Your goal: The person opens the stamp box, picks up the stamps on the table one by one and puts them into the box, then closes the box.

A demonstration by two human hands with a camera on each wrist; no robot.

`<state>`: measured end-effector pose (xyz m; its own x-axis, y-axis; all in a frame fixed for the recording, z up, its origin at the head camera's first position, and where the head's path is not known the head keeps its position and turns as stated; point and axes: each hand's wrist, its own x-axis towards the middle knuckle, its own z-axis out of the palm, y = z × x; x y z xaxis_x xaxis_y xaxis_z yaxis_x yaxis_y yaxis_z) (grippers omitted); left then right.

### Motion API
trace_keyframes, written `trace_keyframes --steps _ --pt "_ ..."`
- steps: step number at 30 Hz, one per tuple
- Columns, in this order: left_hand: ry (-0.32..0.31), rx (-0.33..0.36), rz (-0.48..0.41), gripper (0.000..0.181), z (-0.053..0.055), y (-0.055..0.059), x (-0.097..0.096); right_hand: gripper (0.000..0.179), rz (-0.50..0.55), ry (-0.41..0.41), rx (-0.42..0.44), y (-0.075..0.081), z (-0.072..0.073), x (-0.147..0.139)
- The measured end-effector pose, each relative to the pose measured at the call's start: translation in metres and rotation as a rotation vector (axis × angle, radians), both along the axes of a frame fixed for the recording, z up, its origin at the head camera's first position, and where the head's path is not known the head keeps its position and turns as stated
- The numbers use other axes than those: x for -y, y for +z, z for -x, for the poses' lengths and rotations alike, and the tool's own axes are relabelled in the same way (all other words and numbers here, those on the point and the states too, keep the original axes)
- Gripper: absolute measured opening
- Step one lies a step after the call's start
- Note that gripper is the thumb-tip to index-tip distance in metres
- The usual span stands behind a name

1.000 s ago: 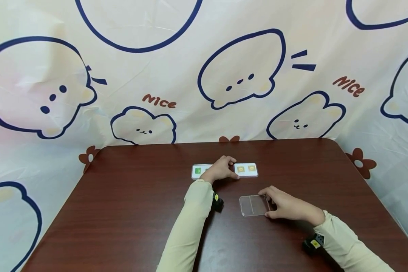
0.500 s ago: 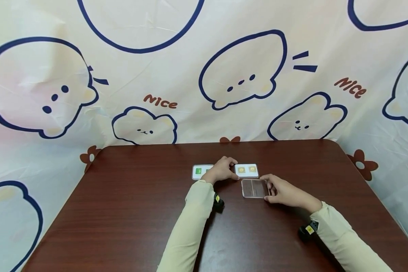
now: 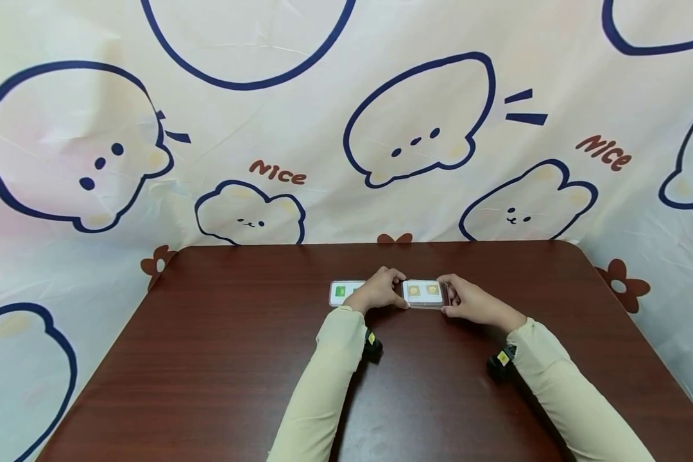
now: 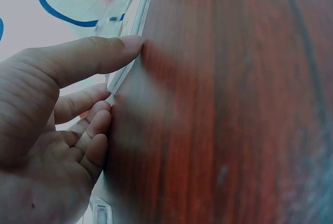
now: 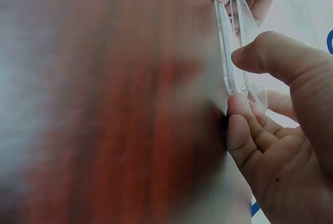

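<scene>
A flat white case with two yellow square pictures (image 3: pixel 423 290) lies on the table between my hands. My left hand (image 3: pixel 380 290) grips its left end, thumb at the near edge and fingers at the far edge. My right hand (image 3: pixel 476 303) pinches a clear plastic lid (image 5: pixel 246 16) by its right end. In the head view the lid overlaps the case from above; in the right wrist view it sits tilted close over it. A second white case with green pictures (image 3: pixel 340 292) lies left of the first, partly hidden behind my left hand.
The dark brown wooden table (image 3: pixel 237 359) has rounded far corners. A pale curtain (image 3: pixel 323 128) with cartoon faces hangs around its back and sides.
My right hand has carried the clear lid away from me, from the near side of the yellow-picture case to over it. The left hand has kept its grip on the case.
</scene>
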<state>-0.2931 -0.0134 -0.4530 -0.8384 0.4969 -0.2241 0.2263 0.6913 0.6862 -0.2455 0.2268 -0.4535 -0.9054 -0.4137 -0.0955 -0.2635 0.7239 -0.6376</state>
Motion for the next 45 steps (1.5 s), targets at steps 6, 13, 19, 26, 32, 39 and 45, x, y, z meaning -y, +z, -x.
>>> trace_keyframes --steps 6,13,19,26,32,39,45 --pt "0.000 0.028 -0.026 0.062 -0.002 0.002 0.001 0.060 -0.022 -0.002 0.021 0.000 0.010 0.003" --pt "0.000 0.016 -0.026 0.067 0.000 0.002 0.001 0.059 -0.029 0.009 0.043 0.003 0.017 0.003" --pt "-0.014 -0.006 -0.005 0.067 0.001 0.001 0.000 0.057 -0.040 0.019 0.040 0.003 0.020 0.004" --pt "-0.026 -0.019 0.009 0.063 0.001 0.000 0.000 0.057 -0.045 0.025 0.065 0.006 0.019 0.005" --pt "-0.029 -0.025 0.030 0.064 0.001 0.003 0.001 0.060 -0.069 0.027 0.089 0.007 0.022 0.005" --pt "-0.028 -0.038 0.010 0.064 0.002 0.001 0.001 0.061 -0.095 0.011 0.111 0.005 0.024 0.006" --pt "-0.021 -0.032 -0.004 0.060 0.002 0.000 0.001 0.060 -0.095 0.024 0.096 0.004 0.025 0.005"
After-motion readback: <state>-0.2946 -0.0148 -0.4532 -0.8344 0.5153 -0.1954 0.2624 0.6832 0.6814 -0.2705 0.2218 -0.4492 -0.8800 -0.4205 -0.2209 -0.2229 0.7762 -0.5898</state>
